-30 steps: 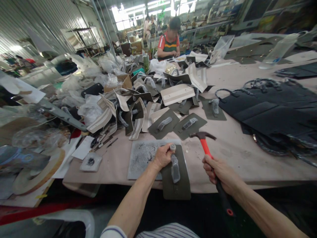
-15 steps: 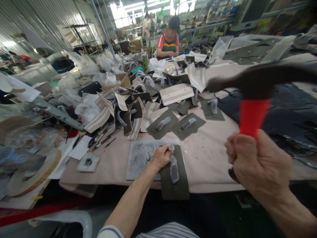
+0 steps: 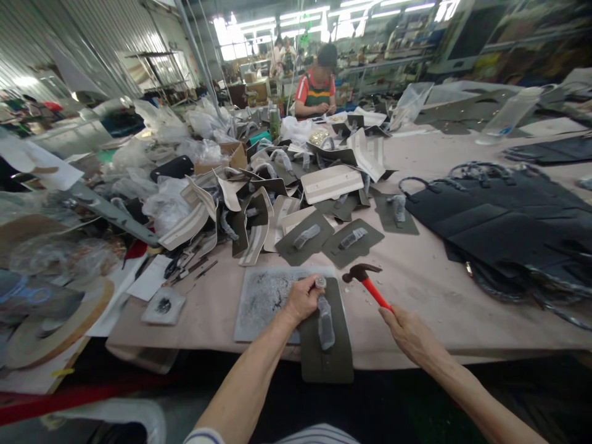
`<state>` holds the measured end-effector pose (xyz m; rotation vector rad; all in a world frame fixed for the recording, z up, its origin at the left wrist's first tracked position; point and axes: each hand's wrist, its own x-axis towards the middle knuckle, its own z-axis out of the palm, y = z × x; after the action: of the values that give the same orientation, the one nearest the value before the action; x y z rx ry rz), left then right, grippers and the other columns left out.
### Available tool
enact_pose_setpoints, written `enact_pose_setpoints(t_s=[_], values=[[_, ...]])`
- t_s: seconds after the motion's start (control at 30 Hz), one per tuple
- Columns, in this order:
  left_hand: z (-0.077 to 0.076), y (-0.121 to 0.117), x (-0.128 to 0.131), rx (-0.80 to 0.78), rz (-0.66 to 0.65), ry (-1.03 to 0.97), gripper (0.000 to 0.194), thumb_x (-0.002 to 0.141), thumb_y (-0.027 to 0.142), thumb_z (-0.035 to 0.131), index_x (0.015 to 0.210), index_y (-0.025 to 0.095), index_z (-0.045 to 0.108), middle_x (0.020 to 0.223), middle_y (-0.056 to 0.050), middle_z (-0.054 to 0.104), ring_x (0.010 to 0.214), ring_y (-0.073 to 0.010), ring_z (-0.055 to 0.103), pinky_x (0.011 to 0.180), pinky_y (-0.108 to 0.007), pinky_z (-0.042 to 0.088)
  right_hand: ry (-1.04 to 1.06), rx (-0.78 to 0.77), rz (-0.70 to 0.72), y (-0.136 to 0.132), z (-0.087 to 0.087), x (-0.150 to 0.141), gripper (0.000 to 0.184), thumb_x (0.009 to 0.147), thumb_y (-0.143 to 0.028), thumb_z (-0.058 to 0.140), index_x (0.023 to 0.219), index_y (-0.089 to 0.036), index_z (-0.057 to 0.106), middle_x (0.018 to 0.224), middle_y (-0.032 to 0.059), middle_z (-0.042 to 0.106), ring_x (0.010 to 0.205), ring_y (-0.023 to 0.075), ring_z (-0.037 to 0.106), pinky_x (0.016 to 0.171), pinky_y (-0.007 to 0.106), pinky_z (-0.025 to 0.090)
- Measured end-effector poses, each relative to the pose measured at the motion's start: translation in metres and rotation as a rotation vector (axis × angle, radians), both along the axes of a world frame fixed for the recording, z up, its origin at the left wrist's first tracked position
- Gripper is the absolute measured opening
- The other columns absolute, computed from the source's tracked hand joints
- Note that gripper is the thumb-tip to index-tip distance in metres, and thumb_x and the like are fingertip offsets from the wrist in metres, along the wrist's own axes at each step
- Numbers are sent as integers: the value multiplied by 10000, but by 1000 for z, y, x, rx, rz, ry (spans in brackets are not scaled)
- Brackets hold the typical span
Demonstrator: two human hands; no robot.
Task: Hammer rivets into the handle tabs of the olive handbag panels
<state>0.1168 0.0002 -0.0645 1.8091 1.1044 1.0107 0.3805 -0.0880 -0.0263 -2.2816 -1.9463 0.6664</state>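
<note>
My left hand (image 3: 303,300) is closed round a short metal punch (image 3: 320,282), held upright at the upper end of a dark olive panel (image 3: 340,345). A handle wrapped in clear plastic (image 3: 326,327) is fixed along that panel. Under the panel's upper part lies a scuffed grey slab (image 3: 263,302); the lower end of the panel hangs past the table edge. My right hand (image 3: 407,327) grips the red handle of a claw hammer (image 3: 377,293). The dark hammer head is low over the table, just right of the punch and apart from it. The punch's lower tip is hidden.
Several olive and cream panels (image 3: 333,184) are heaped behind the slab. Black bags (image 3: 499,216) lie at the right, a clear bottle (image 3: 511,117) beyond. Thin tools (image 3: 194,268) and a small pad (image 3: 164,304) lie left. A co-worker (image 3: 317,89) sits across the table.
My right hand has brought the hammer down and left from its raised position near the camera to beside the punch. My left hand keeps the punch in the same place on the panel.
</note>
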Motion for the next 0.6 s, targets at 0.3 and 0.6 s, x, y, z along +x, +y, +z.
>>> enact_pose_setpoints(t_s=[0.3,0.6], values=[[2,1,0,-38,18,-55,106,820,163,619,886,172,702,798,-16,700,735,-156,625,707,-249,477,16,477,707,-3,6,-86,503,790,-36,489,1263,-193,555,1449,134,439,1160,271,502,914,386,433],[13,11,20,-210,178,-335,81,738,220,695,780,160,662,708,11,666,658,-137,600,637,-232,484,-210,352,785,-4,22,-127,224,770,-136,618,991,-166,628,1084,141,616,932,288,538,856,438,388]])
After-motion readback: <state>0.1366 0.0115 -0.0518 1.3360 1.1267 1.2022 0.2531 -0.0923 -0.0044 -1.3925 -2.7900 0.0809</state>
